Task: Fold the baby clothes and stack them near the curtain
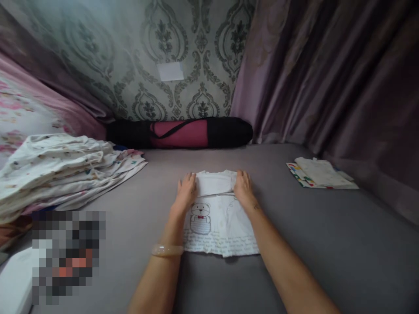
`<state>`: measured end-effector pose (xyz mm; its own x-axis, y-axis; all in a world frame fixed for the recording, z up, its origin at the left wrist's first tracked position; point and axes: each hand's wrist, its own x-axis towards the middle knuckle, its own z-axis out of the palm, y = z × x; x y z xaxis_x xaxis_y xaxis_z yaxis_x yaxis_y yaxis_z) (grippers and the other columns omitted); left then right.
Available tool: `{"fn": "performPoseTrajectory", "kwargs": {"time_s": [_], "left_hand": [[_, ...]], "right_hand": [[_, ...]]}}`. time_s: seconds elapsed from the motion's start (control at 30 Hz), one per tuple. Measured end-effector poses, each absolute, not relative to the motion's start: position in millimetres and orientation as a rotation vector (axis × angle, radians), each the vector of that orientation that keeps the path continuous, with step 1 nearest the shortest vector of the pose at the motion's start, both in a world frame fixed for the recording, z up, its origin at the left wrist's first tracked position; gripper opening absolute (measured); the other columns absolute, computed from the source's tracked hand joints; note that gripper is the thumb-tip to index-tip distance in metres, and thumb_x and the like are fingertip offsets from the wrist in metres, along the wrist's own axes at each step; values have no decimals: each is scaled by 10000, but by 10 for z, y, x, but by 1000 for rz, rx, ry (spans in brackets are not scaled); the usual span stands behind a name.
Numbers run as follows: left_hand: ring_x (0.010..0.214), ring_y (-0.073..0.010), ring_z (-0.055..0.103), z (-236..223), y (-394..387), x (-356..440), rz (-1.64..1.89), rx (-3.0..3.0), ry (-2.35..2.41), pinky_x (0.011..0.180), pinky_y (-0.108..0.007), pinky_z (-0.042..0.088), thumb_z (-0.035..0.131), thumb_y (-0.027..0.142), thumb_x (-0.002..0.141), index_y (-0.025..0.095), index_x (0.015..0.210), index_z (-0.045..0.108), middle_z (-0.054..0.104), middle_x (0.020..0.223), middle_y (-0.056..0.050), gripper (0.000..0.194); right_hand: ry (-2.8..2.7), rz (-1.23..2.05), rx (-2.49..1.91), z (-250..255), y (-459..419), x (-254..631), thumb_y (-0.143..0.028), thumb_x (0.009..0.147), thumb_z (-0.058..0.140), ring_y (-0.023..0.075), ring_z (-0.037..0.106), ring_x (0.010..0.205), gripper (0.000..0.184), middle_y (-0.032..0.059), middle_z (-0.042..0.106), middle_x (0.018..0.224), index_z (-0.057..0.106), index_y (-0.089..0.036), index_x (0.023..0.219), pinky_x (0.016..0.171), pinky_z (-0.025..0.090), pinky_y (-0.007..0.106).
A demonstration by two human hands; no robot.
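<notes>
A small white garment point(218, 218) with a bear print lies flat on the grey bed surface point(327, 244), its far end folded over toward me. My left hand point(186, 191) rests on the left side of that fold, fingers stretched out and flat. On the right side of the fold lies my right hand point(244, 188), fingers likewise flat on the cloth. A pale bangle point(166, 250) sits on my left wrist.
A heap of white printed clothes point(62, 170) lies at the left. A folded stack of garments point(319, 173) sits at the right near the purple curtain point(343, 74). A black and pink roll bag point(180, 132) lies against the patterned wall. A white box point(16, 283) is at the lower left.
</notes>
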<state>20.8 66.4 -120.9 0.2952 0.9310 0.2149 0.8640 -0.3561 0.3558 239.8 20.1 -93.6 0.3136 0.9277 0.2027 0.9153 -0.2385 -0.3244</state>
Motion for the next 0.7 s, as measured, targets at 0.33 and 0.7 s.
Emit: {"fn": "performPoseTrajectory", "kwargs": {"time_s": [0.33,0.7], "left_hand": [[1343,-282,353,-1307,661,354,693,2483,1559,1103,-524,231,287,160,924,157,1283,485,482,1381,-146,410],[1381,-280,294,-1346,646,305,543,2461,1593,1101,-564,203,288,265,966,153,1331,458,416,1441,-160,418]], "right_hand": [[-2268,194,-1884,-929,337,1529,-214,895,329,244,190,1407,536,148,312,1505,370,-57,1406,1137,79,436],[-2145,310,-1910,-1101,305,1585,-348,948,207,222,122,1429,607,126,216,1544,229,-42,1472,1148,39,435]]}}
